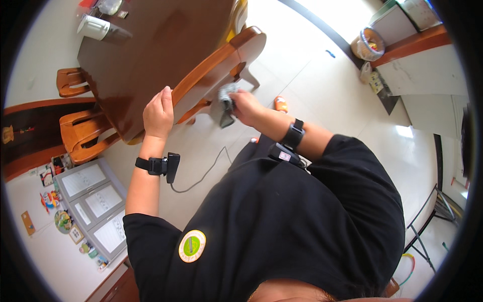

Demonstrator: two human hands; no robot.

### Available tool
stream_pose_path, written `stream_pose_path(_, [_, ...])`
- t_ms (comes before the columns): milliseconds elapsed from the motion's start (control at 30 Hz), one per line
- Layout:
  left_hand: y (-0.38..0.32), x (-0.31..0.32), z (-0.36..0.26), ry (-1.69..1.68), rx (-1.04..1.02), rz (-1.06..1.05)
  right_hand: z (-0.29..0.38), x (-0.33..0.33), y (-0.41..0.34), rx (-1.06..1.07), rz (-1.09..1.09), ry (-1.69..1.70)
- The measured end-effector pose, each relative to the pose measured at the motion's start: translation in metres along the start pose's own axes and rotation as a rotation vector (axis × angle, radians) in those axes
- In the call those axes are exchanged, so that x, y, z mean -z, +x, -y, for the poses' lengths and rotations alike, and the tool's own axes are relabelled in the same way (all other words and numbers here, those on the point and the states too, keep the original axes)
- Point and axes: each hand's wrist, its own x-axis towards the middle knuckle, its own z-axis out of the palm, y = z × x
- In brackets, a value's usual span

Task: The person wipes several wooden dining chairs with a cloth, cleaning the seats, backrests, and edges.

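Note:
My left hand (158, 115) is closed around the near end of the backrest of a brown wooden chair (205, 70). The chair stands against a dark, glossy wooden dining table (151, 56). In my right hand (247, 107) is a bunched grey cloth (226, 102), slightly blurred, its lower part hanging loose. The cloth is close beside the outer face of the backrest; whether it touches the wood I cannot tell.
Two more wooden chairs (85, 134) stand along the table's left side. A white pitcher (94, 27) rests on the tabletop. A lined waste basket (368, 45) is at upper right. Below my left wrist a cable (203, 175) hangs. A folded metal frame (420, 230) leans at right.

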Motion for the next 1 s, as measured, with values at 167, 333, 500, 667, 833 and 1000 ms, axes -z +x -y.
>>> stream_pose_path(167, [0.001,-0.001,-0.004,0.063,0.057,0.048,0.062,-0.011,-0.039,0.680,-0.102,-0.036])
stream_pose_path(333, [0.003,0.000,-0.006,0.057,0.058,0.022,0.103,-0.014,0.001,1.204,-0.411,-0.243])
stream_pose_path(500, [0.004,-0.004,-0.001,0.035,0.039,0.024,0.046,-0.044,-0.004,1.472,-0.518,-0.779])
stream_pose_path(667, [0.001,-0.002,0.007,-0.045,0.006,-0.030,0.007,-0.069,-0.027,1.474,-0.210,-0.983])
stream_pose_path(833, [-0.013,0.005,0.011,-0.125,-0.163,-0.174,0.042,-0.051,-0.039,1.673,-0.112,-1.350])
stream_pose_path(1000, [-0.054,0.016,0.049,-0.047,-0.021,-0.371,0.130,-0.003,-0.029,1.755,-0.454,-1.689])
